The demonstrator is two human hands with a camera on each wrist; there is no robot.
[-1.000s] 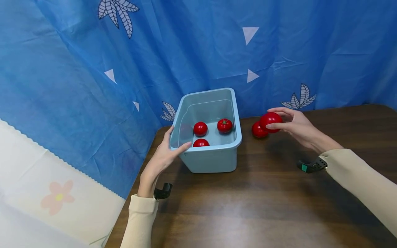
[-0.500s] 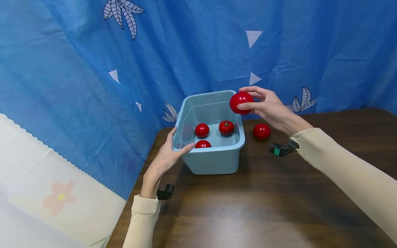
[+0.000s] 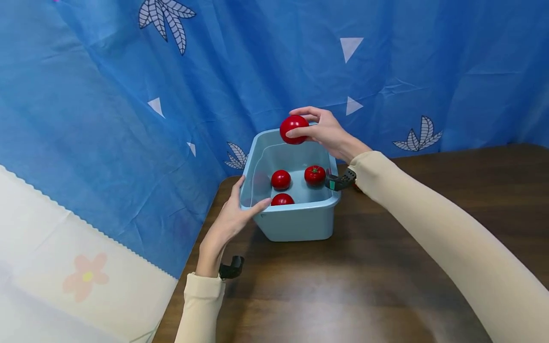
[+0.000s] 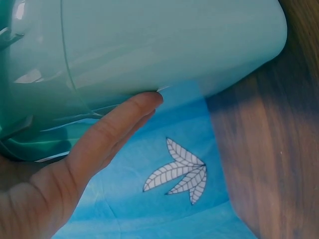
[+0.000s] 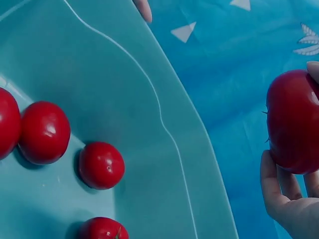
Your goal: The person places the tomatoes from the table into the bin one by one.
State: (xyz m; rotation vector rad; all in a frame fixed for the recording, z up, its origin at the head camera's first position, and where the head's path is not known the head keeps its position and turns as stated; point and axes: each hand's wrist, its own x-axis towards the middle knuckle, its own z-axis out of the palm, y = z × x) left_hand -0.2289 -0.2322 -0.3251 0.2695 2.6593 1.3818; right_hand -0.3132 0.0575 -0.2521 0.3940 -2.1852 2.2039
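My right hand holds a red tomato between thumb and fingers, above the far part of a light blue plastic bin. In the right wrist view this tomato shows green stem tips on one side. Several more tomatoes lie on the bin floor; one has its green stem up. My left hand rests at the bin's near left corner, thumb along the front rim. In the left wrist view its straight fingers touch the bin's outer wall.
One more tomato is on the brown wooden table, almost hidden behind the right sleeve. A blue patterned curtain hangs behind and left of the table. A pale cloth with a flower lies at the left.
My right hand has carried the tomato left and up, from beside the table tomato to over the bin. The right sleeve now covers most of the table tomato. The left hand stays put.
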